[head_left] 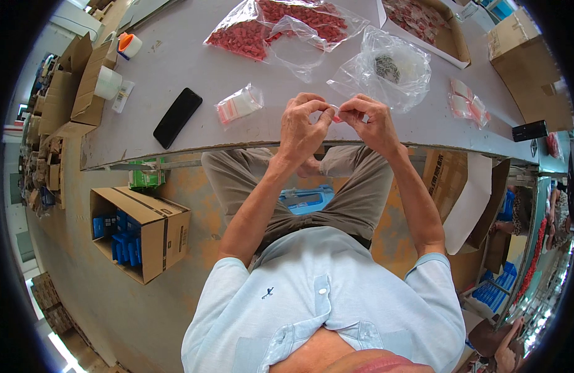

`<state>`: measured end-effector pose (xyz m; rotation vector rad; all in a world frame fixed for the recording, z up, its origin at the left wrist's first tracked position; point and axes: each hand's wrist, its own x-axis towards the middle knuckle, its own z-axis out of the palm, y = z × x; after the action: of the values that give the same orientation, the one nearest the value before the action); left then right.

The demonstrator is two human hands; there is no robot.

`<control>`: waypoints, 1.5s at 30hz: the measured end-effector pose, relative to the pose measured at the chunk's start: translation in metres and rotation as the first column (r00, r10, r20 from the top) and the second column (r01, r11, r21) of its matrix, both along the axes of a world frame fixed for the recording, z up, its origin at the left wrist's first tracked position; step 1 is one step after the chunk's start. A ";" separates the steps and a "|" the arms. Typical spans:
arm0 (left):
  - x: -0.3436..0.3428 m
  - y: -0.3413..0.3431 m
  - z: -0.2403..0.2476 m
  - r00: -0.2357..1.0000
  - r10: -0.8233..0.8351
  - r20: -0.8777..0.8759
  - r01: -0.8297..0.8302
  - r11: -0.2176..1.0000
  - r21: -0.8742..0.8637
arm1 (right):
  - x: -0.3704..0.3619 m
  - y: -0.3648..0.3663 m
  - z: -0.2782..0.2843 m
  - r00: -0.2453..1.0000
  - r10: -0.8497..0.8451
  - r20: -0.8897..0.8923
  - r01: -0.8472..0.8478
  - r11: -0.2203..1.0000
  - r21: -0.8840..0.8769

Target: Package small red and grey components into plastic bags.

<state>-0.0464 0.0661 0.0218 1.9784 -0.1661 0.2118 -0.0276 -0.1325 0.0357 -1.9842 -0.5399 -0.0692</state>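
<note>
Watching the head view here: both hands are working right at the near edge of the grey bench [194,74]. The left hand [302,124] and the right hand [371,121] are pinching together on a tiny clear zip bag [334,112] held between them, thumbs and forefingers clamped on its top edge, with a bit of red showing at the pinch. It's too small for me to tell whether the strip is already pressed shut or not.

My take on doing this bit well: I'd be keeping the little bag upright so nothing slides out, and running the pinch along the whole strip instead of squeezing one spot. Holding it over the bench rather than over the lap looks smart too, since a dropped piece would be heading for the floor.

Stuff around: a stack of empty small bags [239,103] is lying just left of the hands, a black phone [177,117] further left, a crumpled clear bag with dark bits [386,68] just beyond the right hand, and a big bag of red parts [281,25] at the far side. A few filled little bags [468,107] are sitting off to the right.
</note>
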 end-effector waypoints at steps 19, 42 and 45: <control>0.001 0.005 -0.002 0.976 -0.180 -0.125 0.147 0.961 -0.233 | -0.009 0.007 0.004 0.989 -0.037 0.143 0.058 0.988 -0.142; -0.002 0.016 0.036 0.951 -0.307 -0.031 0.303 0.911 0.281 | -0.015 0.001 0.002 0.999 0.030 0.019 -0.028 0.995 -0.098; -0.001 0.015 0.027 0.969 -0.246 0.026 0.226 0.922 0.315 | -0.017 0.002 0.005 0.999 0.043 0.003 -0.042 0.991 -0.125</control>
<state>-0.0471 0.0809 0.0483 2.2413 -0.5050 0.0960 -0.0445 -0.1307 0.0409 -2.0937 -0.6031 -0.0148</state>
